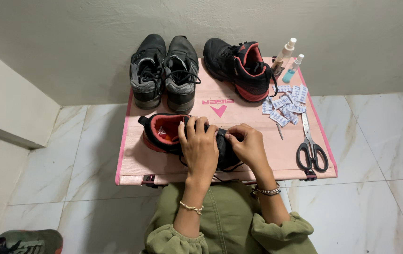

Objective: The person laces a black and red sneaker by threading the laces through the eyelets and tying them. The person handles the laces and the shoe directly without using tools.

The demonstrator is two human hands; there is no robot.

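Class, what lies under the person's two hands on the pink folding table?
A black shoe with red lining lies under the left hand and right hand; its laces and toe are covered.

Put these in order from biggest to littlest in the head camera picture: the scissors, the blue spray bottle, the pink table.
1. Pink table, by far the biggest.
2. Scissors.
3. Blue spray bottle, littlest, though it stands farther from the camera, which shrinks it somewhat.

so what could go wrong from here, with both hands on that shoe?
1. The black-and-red shoe under the left hand and right hand sits near the pink table's front edge; a tug might slide it off.
2. The scissors lie close by the right hand; a sweep could knock them down.
3. The sachets may scatter.
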